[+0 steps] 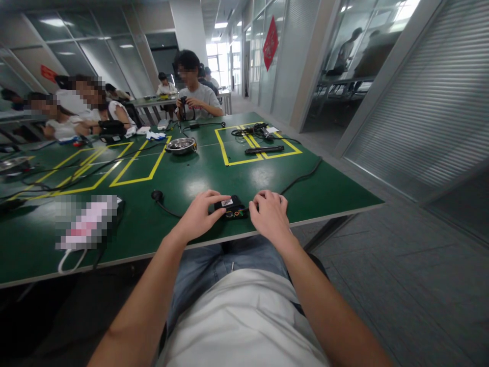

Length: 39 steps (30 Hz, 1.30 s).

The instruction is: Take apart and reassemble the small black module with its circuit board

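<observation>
A black power adapter (236, 204) lies on the green table near its front edge. Part of its casing is off, so coloured wires and small parts show, and a white label sits on top. My left hand (202, 214) grips its left end between thumb and fingers. Just to the right, my right hand (269, 213) is closed with curled fingers on the black cable (303, 177) at the adapter's right end; its grip is partly hidden. From the left side a short cord runs to a black plug (156, 195).
A metal bowl (181, 146) stands ahead on the table (336, 188). A black bar-shaped piece (264, 150) and coiled cables (254, 131) lie within yellow tape. A blurred-out object (89, 223) with a white cable is at left. A person (200, 97) sits across, others farther back.
</observation>
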Motion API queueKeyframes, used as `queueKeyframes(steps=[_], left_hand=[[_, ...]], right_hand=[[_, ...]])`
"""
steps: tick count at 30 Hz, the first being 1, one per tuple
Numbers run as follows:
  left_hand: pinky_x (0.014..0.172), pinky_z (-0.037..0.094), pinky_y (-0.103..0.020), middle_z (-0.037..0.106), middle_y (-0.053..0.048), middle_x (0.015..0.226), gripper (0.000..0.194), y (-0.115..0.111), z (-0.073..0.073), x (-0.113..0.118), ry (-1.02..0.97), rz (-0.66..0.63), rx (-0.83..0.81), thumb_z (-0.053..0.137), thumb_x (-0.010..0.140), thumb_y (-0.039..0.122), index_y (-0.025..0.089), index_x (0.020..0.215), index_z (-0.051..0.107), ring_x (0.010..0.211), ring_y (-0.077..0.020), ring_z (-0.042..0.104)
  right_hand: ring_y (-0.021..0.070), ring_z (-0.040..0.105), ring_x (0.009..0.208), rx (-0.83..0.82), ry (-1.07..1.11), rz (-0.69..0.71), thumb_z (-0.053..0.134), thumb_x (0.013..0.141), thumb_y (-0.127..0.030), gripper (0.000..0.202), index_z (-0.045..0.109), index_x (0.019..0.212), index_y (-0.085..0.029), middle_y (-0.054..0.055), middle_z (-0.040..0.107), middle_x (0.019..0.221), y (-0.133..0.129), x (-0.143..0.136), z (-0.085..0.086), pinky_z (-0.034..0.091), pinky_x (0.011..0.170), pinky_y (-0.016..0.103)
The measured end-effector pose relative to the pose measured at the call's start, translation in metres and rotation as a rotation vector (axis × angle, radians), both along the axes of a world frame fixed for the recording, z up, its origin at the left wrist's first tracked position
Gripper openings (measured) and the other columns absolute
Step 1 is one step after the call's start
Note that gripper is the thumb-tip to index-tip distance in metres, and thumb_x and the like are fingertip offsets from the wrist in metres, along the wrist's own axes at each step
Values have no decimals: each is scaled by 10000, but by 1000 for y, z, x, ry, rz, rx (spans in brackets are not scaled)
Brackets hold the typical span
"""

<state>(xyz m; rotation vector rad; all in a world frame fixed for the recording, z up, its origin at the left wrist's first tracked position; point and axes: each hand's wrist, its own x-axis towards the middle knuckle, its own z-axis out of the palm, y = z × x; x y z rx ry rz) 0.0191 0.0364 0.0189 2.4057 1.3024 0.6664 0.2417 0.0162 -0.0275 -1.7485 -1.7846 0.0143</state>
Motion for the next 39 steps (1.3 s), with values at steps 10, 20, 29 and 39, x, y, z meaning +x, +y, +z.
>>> queueKeyframes(steps=[10,20,29,39], left_hand=[[1120,531,-464,739,-108,1297,351,0,-8,6,-15,-119,65,628,1046,240,254,1360,785,1207,-275,673],[1130,518,-477,747,-100,1318,359,3,-14,7,36,-157,40,637,1044,230,274,1369,781,1209,-280,678],[1100,523,-471,785,-98,1306,309,13,-21,15,-26,274,55,625,1018,183,211,1304,741,1198,-305,693],[902,505,-456,757,-143,1053,394,-22,-9,22,387,511,63,576,1064,550,207,929,716,1100,-366,676]], right_hand=[[317,576,1200,-49,-35,3,522,1036,-279,277,757,905,-215,140,723,1252,1,0,4,349,1134,519],[322,576,1202,-59,-46,0,505,1039,-259,287,767,934,-209,135,729,1260,1,-1,3,336,1142,527],[307,580,1195,-38,-47,-7,518,1061,-298,298,736,871,-226,129,720,1238,2,-1,2,347,1141,517],[333,582,1173,-8,-38,-8,683,990,-557,385,665,784,-232,132,713,1206,2,-3,-1,363,1121,537]])
